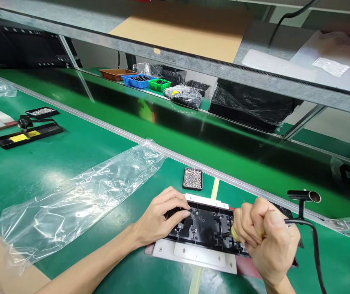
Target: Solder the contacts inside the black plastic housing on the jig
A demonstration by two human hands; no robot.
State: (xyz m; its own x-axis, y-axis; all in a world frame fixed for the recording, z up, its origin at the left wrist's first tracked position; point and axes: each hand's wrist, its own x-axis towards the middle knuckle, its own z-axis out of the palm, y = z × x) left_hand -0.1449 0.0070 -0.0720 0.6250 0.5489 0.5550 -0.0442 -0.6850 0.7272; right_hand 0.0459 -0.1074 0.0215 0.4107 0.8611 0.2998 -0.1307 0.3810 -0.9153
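A long black plastic housing [203,224], with ribs and posts inside, lies in a white fixture [193,255]. My left hand [165,214] grips its left end, fingers curled over the far side and thumb on top, the tips close together. My right hand [265,237] is closed round a corded soldering iron [234,233] with a yellowish grip. Its thin dark tip points left, down into the housing; whether it touches a post I cannot tell. Behind the housing stands a small black tray [192,179] full of tiny metal pieces.
A metal tube holder [304,197] stands right of my right hand, near the black cable [315,249]. Clear plastic bags [85,196] lie on the left. A metal rail [224,174] borders the green belt [175,134]; a shelf [175,55] hangs above colored bins [138,81].
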